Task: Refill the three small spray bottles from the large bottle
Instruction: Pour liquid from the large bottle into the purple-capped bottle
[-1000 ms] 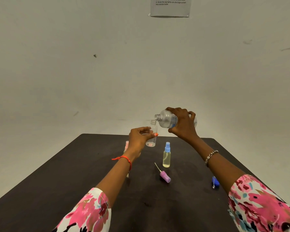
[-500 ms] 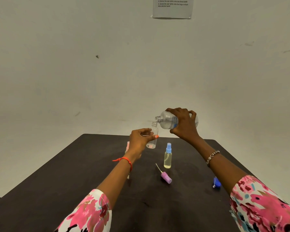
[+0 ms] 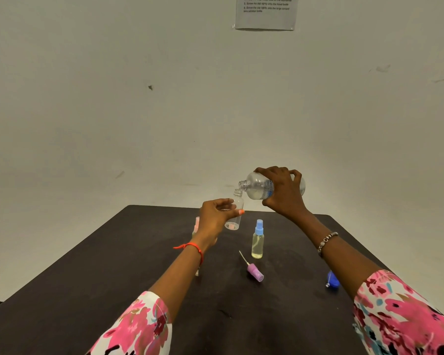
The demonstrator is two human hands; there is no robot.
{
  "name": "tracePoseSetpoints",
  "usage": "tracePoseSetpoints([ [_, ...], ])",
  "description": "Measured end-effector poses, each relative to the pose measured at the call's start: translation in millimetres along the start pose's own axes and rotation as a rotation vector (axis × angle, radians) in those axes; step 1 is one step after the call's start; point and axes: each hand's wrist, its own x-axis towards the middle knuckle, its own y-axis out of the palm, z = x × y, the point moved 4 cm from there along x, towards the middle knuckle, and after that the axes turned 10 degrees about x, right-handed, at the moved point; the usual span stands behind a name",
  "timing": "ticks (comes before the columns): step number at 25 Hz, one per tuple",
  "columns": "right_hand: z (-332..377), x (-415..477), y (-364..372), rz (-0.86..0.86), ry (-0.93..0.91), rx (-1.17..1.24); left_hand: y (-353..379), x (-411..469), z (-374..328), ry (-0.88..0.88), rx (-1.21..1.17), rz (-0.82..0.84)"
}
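Note:
My right hand [image 3: 283, 193] grips the large clear bottle [image 3: 256, 185], tipped on its side with its open neck pointing left, just above the mouth of a small clear uncapped spray bottle [image 3: 235, 213]. My left hand [image 3: 215, 217] holds that small bottle upright above the dark table [image 3: 113, 278]. A second small bottle with a blue spray cap [image 3: 257, 239] stands on the table, holding yellowish liquid. A third small bottle with a pink cap [image 3: 196, 225] is mostly hidden behind my left hand. A purple spray head [image 3: 254, 270] with its tube lies on the table.
A blue cap [image 3: 332, 279] lies on the table under my right forearm. A printed sheet [image 3: 265, 11] hangs on the pale wall behind. The table's far edge runs just behind the bottles.
The large bottle has tipped a little further, and its neck now sits closer over the small bottle's mouth. Both hands otherwise stay in place.

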Motion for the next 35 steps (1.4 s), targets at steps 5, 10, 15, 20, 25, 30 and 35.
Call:
tracePoseSetpoints([
  [5,1.3,0.3,-0.1,0.010,0.003,-0.003,-0.9,-0.7,0.1,-0.007,-0.029,0.001],
  [10,0.7,0.5,1.5,0.013,-0.001,-0.014,-1.1,-1.7,0.9,-0.005,-0.051,0.003],
  [15,0.0,0.7,2.8,0.022,0.002,-0.018,-1.0,-1.4,2.7,0.000,-0.057,0.003],
  [20,0.7,-0.7,1.5,0.021,-0.001,-0.015,-0.7,-1.4,2.9,-0.013,-0.061,0.003],
  [25,0.5,-0.9,2.3,0.023,-0.001,-0.014,-0.7,-2.9,3.2,-0.011,-0.058,0.008],
  [30,-0.7,0.0,2.4,0.022,-0.001,-0.022,0.1,-3.2,2.1,-0.016,-0.053,0.010],
  [35,-1.3,-0.3,3.0,0.027,-0.001,-0.025,-0.1,-3.5,2.4,-0.023,-0.047,0.007],
])
